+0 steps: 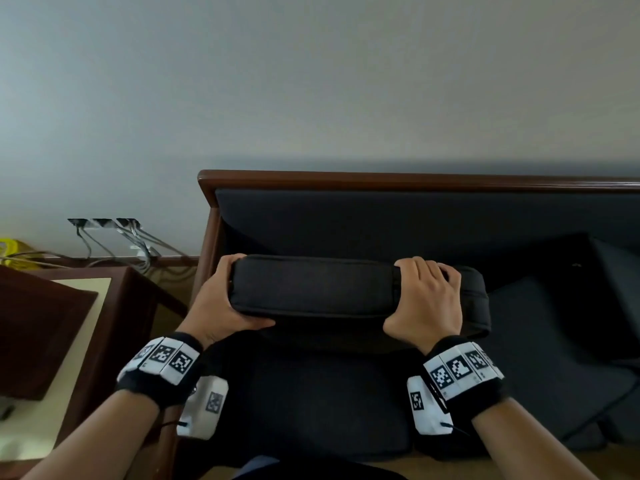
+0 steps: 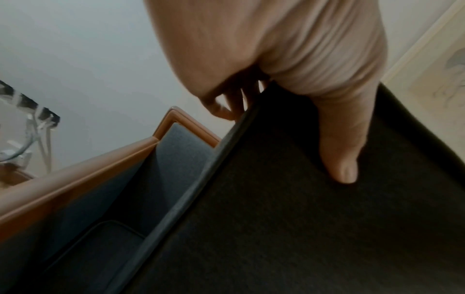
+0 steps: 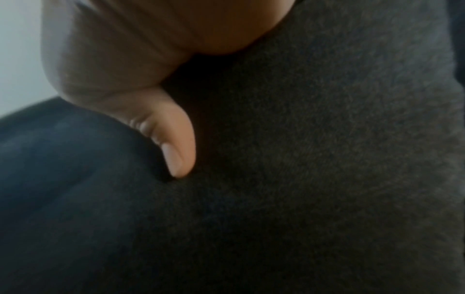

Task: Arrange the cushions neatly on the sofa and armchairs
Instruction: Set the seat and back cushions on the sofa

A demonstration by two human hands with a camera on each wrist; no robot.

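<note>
Up front, from the head view, we grip the dark cushion point(image 1: 311, 289) on edge over the sofa point(image 1: 381, 216) seat: left hand point(image 1: 216, 299) wraps its left end, right hand point(image 1: 427, 303) curls over its top edge. At the left wrist, our thumb point(image 2: 342, 143) presses its face. At the right wrist, our thumb point(image 3: 173, 143) digs into the fabric.

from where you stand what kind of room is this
Likely a living room or lounge: a wood-framed sofa with dark cushions, one cushion gripped by both hands, a side table beside it, wall sockets with cables.
</note>
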